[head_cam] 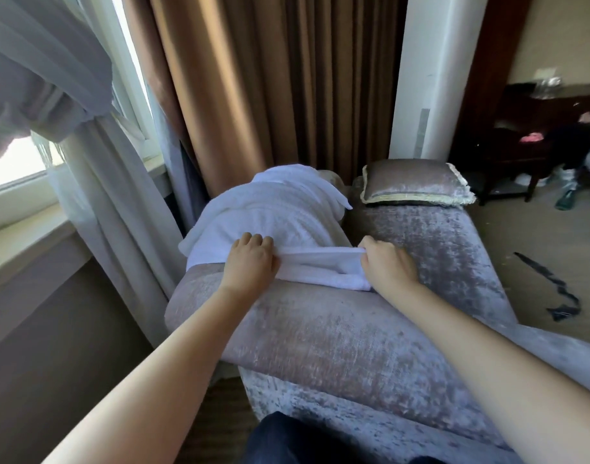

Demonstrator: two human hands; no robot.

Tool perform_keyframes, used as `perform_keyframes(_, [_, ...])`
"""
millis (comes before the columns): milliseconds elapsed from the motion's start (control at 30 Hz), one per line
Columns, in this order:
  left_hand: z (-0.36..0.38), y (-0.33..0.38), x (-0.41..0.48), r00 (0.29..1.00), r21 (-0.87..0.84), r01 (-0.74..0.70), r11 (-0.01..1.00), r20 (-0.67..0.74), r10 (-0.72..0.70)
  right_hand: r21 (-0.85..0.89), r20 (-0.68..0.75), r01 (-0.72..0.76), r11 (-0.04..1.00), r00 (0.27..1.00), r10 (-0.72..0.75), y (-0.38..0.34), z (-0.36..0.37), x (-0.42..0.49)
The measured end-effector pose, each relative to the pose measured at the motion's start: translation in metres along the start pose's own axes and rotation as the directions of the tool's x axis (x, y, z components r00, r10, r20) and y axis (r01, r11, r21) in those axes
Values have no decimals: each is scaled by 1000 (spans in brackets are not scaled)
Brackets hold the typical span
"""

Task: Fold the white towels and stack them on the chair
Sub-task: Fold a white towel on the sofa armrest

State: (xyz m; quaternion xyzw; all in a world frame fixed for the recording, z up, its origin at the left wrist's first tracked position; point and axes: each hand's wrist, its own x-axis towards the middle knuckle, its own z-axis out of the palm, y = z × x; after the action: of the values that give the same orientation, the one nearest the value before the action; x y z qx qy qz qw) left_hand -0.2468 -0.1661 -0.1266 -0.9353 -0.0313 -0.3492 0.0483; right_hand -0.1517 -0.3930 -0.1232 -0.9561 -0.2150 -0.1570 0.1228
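One towel | left hand, right hand gripping | velvet chair | brown curtain

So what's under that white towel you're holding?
The velvet chair arm. The left hand and right hand hold the towel there. Whatever is under the towel heap is covered.

Bare velvet seat open at 3 o'clock of the white towels. Blocked at 1 o'clock by a fringed cushion; at 12 by brown curtain close behind; at 9 by sheer curtain, perhaps touching the chair arm. Passable over that broad arm at 6 o'clock.
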Motion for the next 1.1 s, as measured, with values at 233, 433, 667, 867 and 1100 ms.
perform_keyframes(233, [-37, -4, 38, 1000, -47, -14, 999, -16, 14, 284, -198, 86, 955, 980, -30, 5, -65, 14])
perform_keyframes(433, [-48, 12, 24, 995, -123, -101, 987, 2, 102, 274, -221, 112, 955, 974, -51, 26, -77, -14])
perform_keyframes(667, [-24, 1, -20, 917, -63, -78, 995, 387, 96, 264, 104, 227, 938, 960, -261, 44, -33, -50])
perform_keyframes(867, [-9, -2, -33, 870, -132, 43, 990, 492, 28, 280, 240, 121, 952, 952, -192, 40, -2, -45])
perform_keyframes(1100, [10, -7, -11, 865, -216, 76, 973, 500, 44, 51, 314, 30, 998, 948, -44, 16, 10, 6])
